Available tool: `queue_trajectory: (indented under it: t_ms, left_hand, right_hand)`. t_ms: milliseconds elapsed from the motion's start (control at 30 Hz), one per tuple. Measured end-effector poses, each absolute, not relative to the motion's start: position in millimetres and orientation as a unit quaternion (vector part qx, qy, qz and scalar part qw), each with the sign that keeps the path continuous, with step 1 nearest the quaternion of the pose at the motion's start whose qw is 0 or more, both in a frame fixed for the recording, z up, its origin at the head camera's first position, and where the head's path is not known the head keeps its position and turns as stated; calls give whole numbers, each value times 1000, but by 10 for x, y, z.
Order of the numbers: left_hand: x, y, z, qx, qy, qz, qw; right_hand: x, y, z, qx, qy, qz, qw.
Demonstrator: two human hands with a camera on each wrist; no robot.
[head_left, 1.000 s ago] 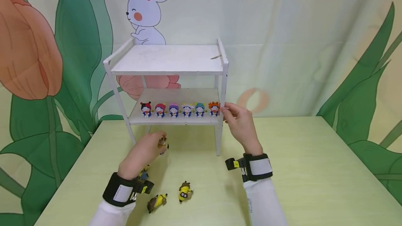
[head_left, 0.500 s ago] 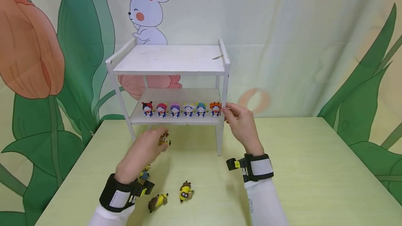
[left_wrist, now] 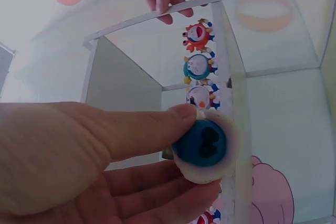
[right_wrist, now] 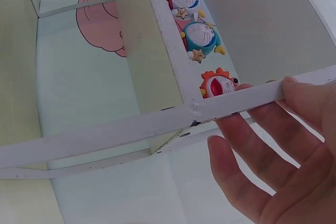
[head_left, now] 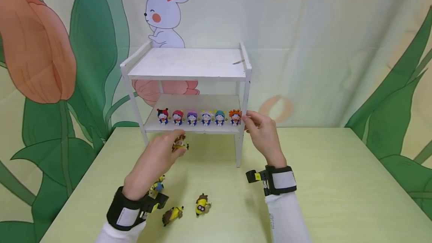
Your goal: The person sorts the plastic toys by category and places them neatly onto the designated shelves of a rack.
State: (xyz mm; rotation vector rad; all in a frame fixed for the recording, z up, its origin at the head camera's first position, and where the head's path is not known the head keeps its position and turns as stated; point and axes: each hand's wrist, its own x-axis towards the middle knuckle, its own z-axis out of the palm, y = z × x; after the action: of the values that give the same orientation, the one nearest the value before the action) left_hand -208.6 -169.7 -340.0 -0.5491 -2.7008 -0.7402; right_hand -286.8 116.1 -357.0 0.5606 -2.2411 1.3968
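My left hand (head_left: 150,164) pinches a small yellow Minion figurine (head_left: 180,143) in a brown hat, just below the front edge of the white shelf unit (head_left: 189,63). The left wrist view shows its blue underside (left_wrist: 199,144) with two dark feet, between thumb and fingers. Several blue cat figurines in coloured hats, such as the red-hatted one (head_left: 177,117), stand in a row along the lower shelf. At the row's right end is the orange crab-hatted one (head_left: 235,117). Beside it, my right hand (head_left: 264,136) grips the shelf unit's front right post (right_wrist: 257,98) with thumb and fingers.
On the table (head_left: 320,190) lie a Minion figurine (head_left: 202,204) and another with a brown back (head_left: 173,215). A further blue-and-yellow figurine (head_left: 158,185) is partly hidden by my left wrist. A patterned curtain (head_left: 303,48) hangs behind the shelf unit.
My left hand has risen toward the lower shelf's front edge with the Minion figurine. My right hand stays at the post. The head view has turned slightly left.
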Motion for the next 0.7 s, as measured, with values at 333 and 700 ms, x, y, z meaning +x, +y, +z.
queue_trajectory:
  t_ms: [333, 700]
  left_hand:
    - [-2088, -1600, -3270, -193, -906, -307, 220]
    - [-2151, -1461, -2989, -210, -860, -357, 298]
  right_hand:
    - [-2869, 1185, -3564, 196, -812, 506, 216]
    - [-2882, 1157, -3580, 197, -809, 513, 211]
